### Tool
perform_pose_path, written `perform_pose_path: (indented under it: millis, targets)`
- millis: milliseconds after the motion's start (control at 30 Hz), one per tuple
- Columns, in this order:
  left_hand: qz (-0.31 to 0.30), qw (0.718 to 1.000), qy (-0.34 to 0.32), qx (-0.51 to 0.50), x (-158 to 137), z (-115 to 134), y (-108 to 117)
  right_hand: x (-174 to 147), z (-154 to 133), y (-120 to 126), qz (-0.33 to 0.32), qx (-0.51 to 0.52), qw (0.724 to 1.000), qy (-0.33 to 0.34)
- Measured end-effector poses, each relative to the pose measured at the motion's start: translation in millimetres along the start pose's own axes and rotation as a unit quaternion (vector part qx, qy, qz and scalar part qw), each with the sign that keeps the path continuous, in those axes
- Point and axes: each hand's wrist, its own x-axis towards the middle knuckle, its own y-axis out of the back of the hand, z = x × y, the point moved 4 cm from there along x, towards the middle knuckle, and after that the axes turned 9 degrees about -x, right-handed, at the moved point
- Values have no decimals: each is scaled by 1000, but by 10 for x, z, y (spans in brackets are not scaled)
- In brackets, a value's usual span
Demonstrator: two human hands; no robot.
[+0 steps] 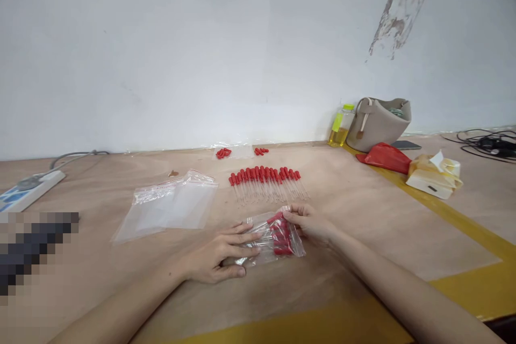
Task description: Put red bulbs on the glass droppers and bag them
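Note:
A clear plastic bag lies on the table in front of me with several red-bulbed droppers inside, their bulbs toward the right. My left hand rests on the bag's left part, fingers spread flat over the clear tubes. At the upper right corner, my right hand pinches the bag's edge between thumb and fingers. Just beyond the hands, a row of droppers lies side by side, red bulbs pointing away from me. To the left are flat, clear zip bags, overlapping each other.
Two small groups of red rubber bulbs lie near the wall on clear plastic. At the back right stand a bottle and a grey bag, with a red pouch and tissue pack nearer. A power strip lies left.

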Motion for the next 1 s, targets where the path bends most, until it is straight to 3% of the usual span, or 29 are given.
perform_pose_path:
  millis: [100,267,367,467,533,600,700,833,1000]
  targets:
    - [-8,1000,-4,-11,10,32,19,-19,2,-13,-4,36,999,5]
    - [-9,1000,-14,-19,14,63,44,-64,58,-108,-113,89,989,-26]
    - [-8,1000,-12,-15,1,67,24,-59,96,-84,-87,102,989,-56]
    - [81,997,3,-20,-31,16,68,-52,43,30,-59,115,990,-58]
    - [187,981,51,5,-88,-97,157,-46,-37,178,-45,128,989,-54]
    - [287,947,134,61,-194,-271,269,-21,-143,399,-7,165,986,-23]
    - [367,875,263,176,-418,-563,431,49,-267,842,126,246,958,80]
    - [347,808,397,262,-680,-876,560,185,-206,1306,263,302,905,147]
    - [273,794,510,190,-789,-1072,521,374,-14,1500,325,298,888,134]
